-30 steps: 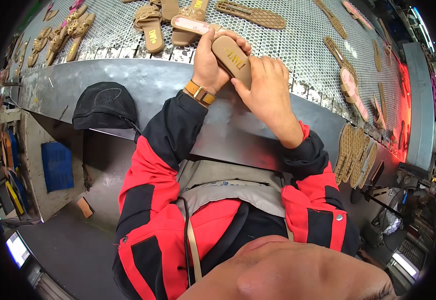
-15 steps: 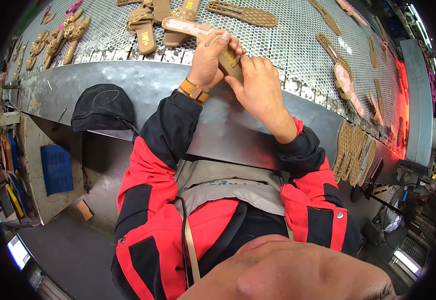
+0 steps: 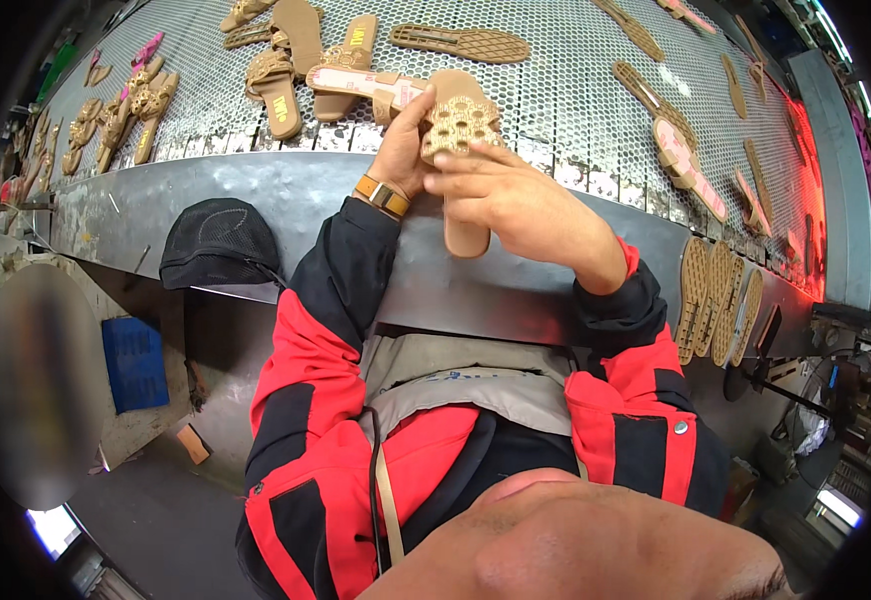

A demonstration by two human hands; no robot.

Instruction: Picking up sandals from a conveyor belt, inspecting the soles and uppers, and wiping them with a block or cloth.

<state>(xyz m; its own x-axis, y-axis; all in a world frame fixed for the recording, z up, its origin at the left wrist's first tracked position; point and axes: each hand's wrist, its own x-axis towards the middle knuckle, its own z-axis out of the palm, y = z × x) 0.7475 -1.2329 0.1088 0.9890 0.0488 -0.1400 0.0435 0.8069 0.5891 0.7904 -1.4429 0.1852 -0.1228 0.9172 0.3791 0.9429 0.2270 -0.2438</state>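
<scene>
A tan slide sandal [image 3: 466, 232] is in my hands, its heel pointing toward me and its wide, perforated woven strap [image 3: 461, 125] facing up. My left hand [image 3: 403, 150] grips it from the left side, thumb along the sole near the strap. Across the strap's near edge lie the fingers of my right hand [image 3: 521, 195], close together and curved; its thumb is hidden. Just behind my left hand, a sole with a pink and white top [image 3: 361, 82] and a tan strip rests on the mesh belt, partly across another sandal [image 3: 341, 104].
The mesh belt [image 3: 566, 105] carries several sandals and soles, including a patterned outsole [image 3: 461, 43] and a sandal pair [image 3: 278, 95]. A metal ledge [image 3: 326, 175] fronts it. A black mesh cap [image 3: 218, 243] lies at left; several outsoles [image 3: 721, 300] stand at right.
The sandal has turned in my hands, so its strap now shows and its heel points at me. My right hand has shifted onto the strap. Footwear on the belt has moved left.
</scene>
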